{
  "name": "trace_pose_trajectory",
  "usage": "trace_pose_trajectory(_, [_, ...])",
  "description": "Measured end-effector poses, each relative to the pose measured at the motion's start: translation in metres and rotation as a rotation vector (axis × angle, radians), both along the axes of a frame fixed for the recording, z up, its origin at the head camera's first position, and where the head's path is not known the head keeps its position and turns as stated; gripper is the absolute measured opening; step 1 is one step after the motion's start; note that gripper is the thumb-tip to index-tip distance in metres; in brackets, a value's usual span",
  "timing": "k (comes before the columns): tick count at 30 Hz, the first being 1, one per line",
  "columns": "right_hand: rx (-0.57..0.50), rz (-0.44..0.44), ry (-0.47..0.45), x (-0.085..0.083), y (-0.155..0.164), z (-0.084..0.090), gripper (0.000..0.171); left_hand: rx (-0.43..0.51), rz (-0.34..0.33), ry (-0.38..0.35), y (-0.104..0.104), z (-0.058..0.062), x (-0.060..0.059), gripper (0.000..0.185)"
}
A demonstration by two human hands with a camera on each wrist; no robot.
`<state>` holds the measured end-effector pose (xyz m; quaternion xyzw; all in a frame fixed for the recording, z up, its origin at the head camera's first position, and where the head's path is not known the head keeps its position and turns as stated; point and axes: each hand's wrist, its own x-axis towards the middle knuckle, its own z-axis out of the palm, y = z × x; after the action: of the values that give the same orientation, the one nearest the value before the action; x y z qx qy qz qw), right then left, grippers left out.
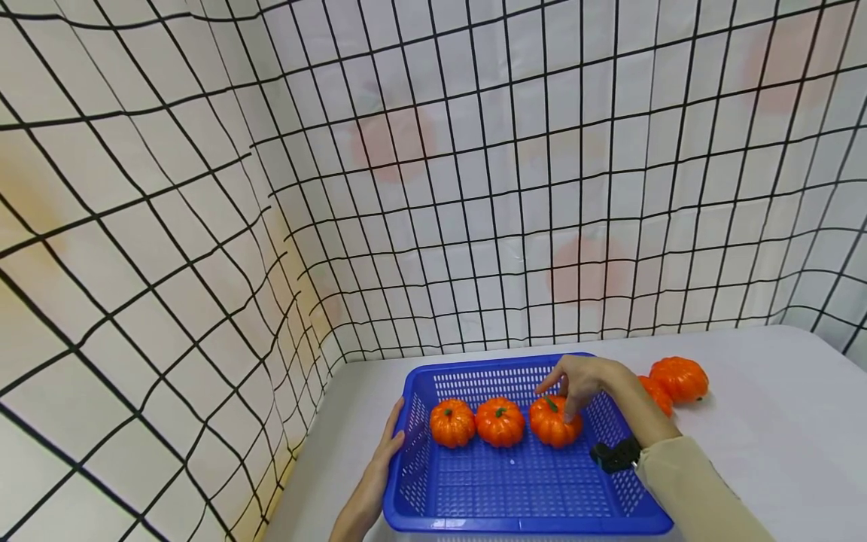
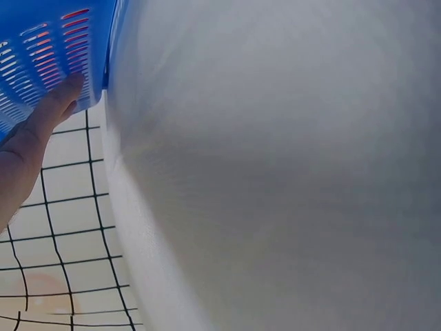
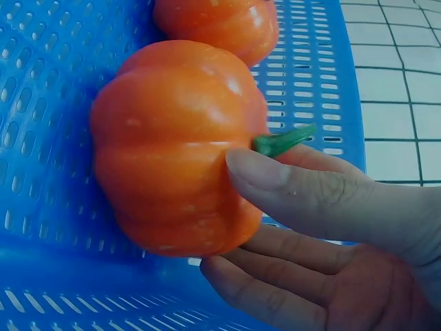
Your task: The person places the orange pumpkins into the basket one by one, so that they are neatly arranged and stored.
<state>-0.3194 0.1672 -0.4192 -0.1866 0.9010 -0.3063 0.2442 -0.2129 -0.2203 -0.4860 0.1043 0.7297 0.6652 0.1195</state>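
Glossy orange on blue lattice

Pale, creased sheeting (image 1: 467, 188), ruled with a black grid, rises at 12 o'clock behind my smooth white tabletop (image 1: 759, 421). My basket (image 1: 528, 525) is rectangular blue plastic, its walls pierced with slots. At its 2 o'clock, outside, lie two orange pumpkins (image 1: 679, 379), one partly behind my arm (image 1: 640, 406). Inside it sit the left pumpkin (image 1: 452, 423) at 10 o'clock, the middle pumpkin (image 1: 500, 423) at 11 and the right pumpkin (image 1: 555, 427) at 1: squat, ribbed, shiny, with green stems (image 3: 284, 141). My left hand (image 1: 381, 461) lies at 9 o'clock, fingers stretched along the outer wall. My right hand (image 1: 580, 380), bent at the wrist, pinches the right pumpkin, thumb beside its stem.
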Motion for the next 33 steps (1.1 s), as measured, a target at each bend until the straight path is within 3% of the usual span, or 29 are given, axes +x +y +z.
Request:
trace_pose_trajectory(7, [-0.025,0.047,0.083,0.007,0.011,0.019,0.056,-0.008,-0.006,-0.01,0.001,0.0,0.0,0.063])
trace_pose_trajectory(11, [-0.181,0.061,0.134,0.011,0.032,0.028,0.059,-0.003,-0.007,-0.009,0.001,0.0,0.0,0.063])
trace_pose_trajectory(15, [-0.315,0.007,0.184,0.018,0.057,0.036,0.057,-0.001,-0.003,-0.008,0.001,0.0,0.0,0.062])
trace_pose_trajectory(19, [-0.324,-0.106,0.276,0.028,0.084,0.04,0.053,-0.004,0.004,-0.01,0.001,0.0,0.0,0.062])
trace_pose_trajectory(25, [-0.276,-0.265,0.339,0.034,0.137,0.026,0.061,-0.016,0.017,-0.028,0.002,-0.001,0.0,0.064])
trace_pose_trajectory(33, [-0.212,-0.443,0.288,0.039,0.196,-0.012,0.082,-0.014,0.018,-0.028,0.002,-0.001,-0.001,0.064])
